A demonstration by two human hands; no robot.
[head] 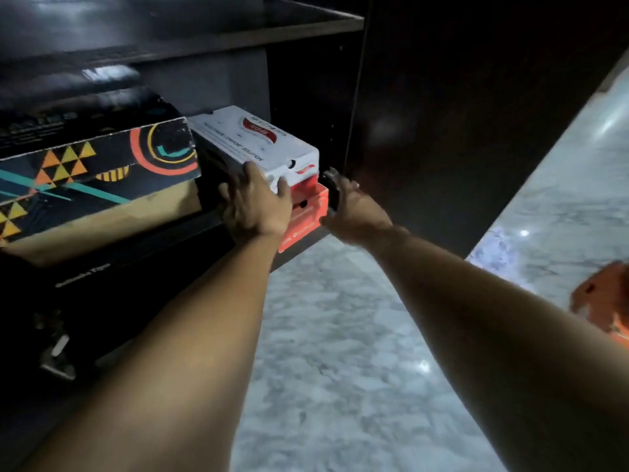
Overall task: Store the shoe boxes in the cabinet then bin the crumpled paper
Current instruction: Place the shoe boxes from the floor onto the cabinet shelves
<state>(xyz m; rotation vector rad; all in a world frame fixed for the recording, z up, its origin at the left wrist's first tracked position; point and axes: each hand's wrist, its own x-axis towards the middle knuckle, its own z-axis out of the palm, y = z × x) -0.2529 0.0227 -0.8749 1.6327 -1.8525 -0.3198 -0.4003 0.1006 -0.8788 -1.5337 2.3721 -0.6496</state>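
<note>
A white shoe box [255, 141] with red print rests on an orange-red shoe box [306, 216] on a dark cabinet shelf [163, 240]. My left hand [255, 206] presses flat against the near end of the white box, fingers spread over its corner. Just right of the two boxes, my right hand [354, 209] has its fingers curled beside the orange box; whether it touches the box is hard to tell. To the left a large black box [85, 165] with orange triangles and coloured rings sits on the same shelf. No crumpled paper is visible.
The cabinet's dark side panel [442, 131] stands right of the boxes, and an upper shelf [204, 32] runs above them. Grey marble floor [340, 352] lies below. An orange object [599, 301] shows at the right edge. Dark items fill the lower left.
</note>
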